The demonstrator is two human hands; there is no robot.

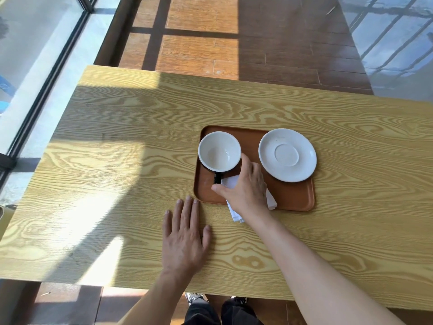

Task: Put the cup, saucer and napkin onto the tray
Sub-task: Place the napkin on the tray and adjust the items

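Cup (219, 152) upright on tray (293, 195), handle toward viewer, right hand (243, 186) spread over napkin (234, 213), gripping nothing

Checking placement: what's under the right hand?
The white napkin lies under the right hand, partly on the tray, one end overhanging its near edge. Its middle is hidden.

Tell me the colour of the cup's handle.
Black, like the round cup's outer wall; head view shows its handle.
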